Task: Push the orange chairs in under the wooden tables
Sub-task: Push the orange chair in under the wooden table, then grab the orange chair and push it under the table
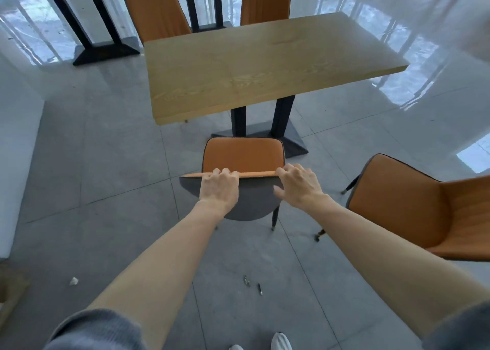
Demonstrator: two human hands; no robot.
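An orange chair [242,154] with a grey back stands in front of me, its seat just short of the near edge of the wooden table [254,65]. My left hand [218,188] grips the top of its backrest, fingers curled over the rim. My right hand [298,185] rests on the right end of the same backrest, fingers over the rim and thumb spread on the grey back. A second orange chair [413,203] stands apart at the right, angled away from the table. Two more orange chairs [153,7] [265,0] sit at the table's far side.
The table's black pedestal base [294,142] lies just beyond the held chair. Another black table base [106,50] stands at the far left. A white wall [16,127] runs along the left. Small screws [253,284] and a paper scrap [73,281] lie on the grey tiles.
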